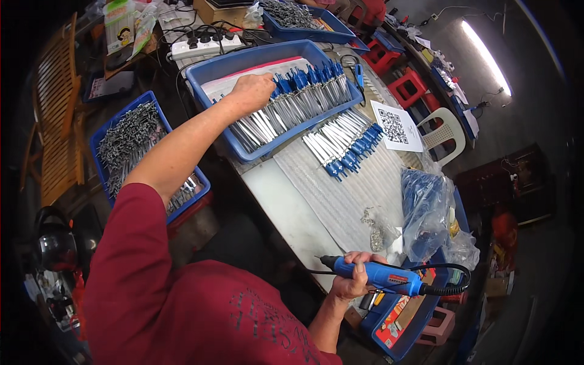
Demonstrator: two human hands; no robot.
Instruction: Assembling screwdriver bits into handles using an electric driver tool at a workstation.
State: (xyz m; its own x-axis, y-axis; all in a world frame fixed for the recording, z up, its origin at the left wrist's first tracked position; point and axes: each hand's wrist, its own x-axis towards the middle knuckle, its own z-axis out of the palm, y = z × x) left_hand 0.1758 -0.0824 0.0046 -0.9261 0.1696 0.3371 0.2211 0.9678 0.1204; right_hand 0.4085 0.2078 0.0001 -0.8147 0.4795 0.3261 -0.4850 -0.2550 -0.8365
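Note:
My left arm stretches over the blue tray [194, 76], and my left hand [250, 94] is among the rods inside it. Its fingers are curled together, and whatever they pinch is hidden. Beside them stand rows of silver rods with blue ends [304, 91], leaning in the tray. Near the table's front edge, my right hand [351, 278] is wrapped round a blue electric screwdriver [389, 278]. The tool lies level, its black tip pointing left and its black cord looping at the right. More silver and blue rods [347, 143] lie in a fanned row on the foam sheet [322, 194].
A blue bin of metal parts [128, 146] stands left of the table. A power strip [205, 46] sits behind the tray. Clear plastic bags [426, 210] and a small bag of parts [378, 228] lie on the right, above another blue bin [398, 344]. A printed sheet [396, 126] lies farther back.

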